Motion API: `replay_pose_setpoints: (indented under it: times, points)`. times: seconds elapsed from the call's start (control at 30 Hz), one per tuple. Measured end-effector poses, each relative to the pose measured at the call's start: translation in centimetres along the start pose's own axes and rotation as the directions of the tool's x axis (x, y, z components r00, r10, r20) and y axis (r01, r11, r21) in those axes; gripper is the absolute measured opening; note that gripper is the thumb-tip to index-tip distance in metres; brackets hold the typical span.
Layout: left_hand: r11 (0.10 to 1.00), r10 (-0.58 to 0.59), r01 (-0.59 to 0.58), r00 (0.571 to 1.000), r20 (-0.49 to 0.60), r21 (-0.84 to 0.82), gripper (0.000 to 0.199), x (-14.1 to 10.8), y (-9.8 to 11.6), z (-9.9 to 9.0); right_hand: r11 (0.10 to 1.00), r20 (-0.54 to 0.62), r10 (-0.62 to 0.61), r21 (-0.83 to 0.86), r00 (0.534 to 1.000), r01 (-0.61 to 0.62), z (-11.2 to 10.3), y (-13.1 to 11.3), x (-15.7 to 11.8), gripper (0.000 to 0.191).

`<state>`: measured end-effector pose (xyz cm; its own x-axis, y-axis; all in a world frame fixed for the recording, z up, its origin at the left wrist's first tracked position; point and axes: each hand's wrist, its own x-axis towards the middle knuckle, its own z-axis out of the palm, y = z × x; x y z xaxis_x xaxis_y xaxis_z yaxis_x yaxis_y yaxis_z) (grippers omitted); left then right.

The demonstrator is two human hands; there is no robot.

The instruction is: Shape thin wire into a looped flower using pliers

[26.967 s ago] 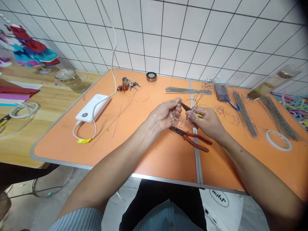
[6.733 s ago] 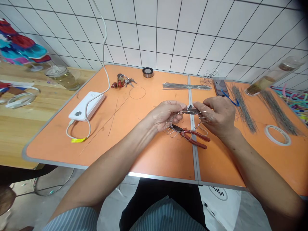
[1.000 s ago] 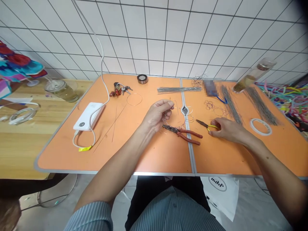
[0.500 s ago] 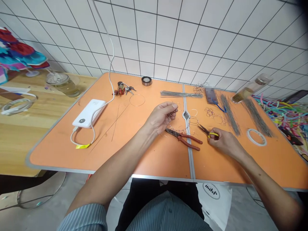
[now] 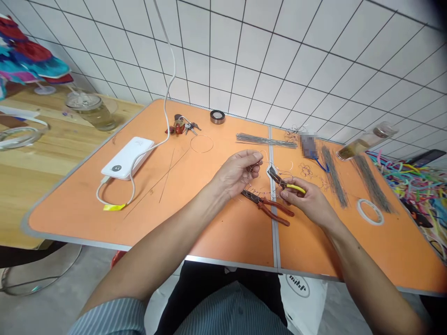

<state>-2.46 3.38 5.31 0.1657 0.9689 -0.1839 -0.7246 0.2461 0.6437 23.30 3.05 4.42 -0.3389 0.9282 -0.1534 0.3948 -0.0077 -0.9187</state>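
Observation:
My left hand [image 5: 242,170] pinches a thin wire piece bent into loops, just left of the table's seam. Part of that wire [image 5: 262,191] hangs below my fingers as a curved, spiky strand. My right hand [image 5: 302,197] is closed around small needle-nose pliers [image 5: 278,178] with yellow handles. Their dark jaws point up and left toward the wire, close to my left fingers; whether they grip it I cannot tell. Below both hands, larger pliers with red-brown handles [image 5: 274,210] lie on the orange table [image 5: 209,237], their jaws partly behind the wire.
A white power bank [image 5: 127,158] with a cable lies left, near keys [image 5: 183,125] and a tape roll [image 5: 217,117]. Wire bundles [image 5: 267,140] lie at the back and right. Beyond are a white ring [image 5: 370,212], a glass bottle [image 5: 366,141] and coloured pipe cleaners [image 5: 398,181].
My right hand has moved left and up, bringing the needle-nose pliers from beside the wire piece to close by my left fingers. My left hand keeps its pinch.

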Motion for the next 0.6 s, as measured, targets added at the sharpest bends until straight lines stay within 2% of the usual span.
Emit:
replay_pose_setpoints:
  times: [0.13, 0.37, 0.6]
  points:
    - [1.000, -0.013, 0.013, 1.000, 0.009, -0.028, 0.023, -0.1, 0.3, 0.2, 0.994, 0.098, -0.090, -0.057, 0.991, 0.096, 0.7, -1.2, 0.7, 0.036]
    - [0.993, -0.073, 0.076, 0.997, 0.031, -0.090, 0.026, -0.3, 0.7, 0.6, 0.989, 0.056, -0.148, 0.019, 0.987, 0.147, 1.5, -1.3, 1.7, 0.036]
    - [0.987, -0.074, 0.084, 0.994, 0.074, -0.140, 0.028, -0.4, 0.7, 0.7, 0.975, -0.001, -0.213, 0.062, 0.977, 0.212, 2.1, -0.9, 2.6, 0.034]
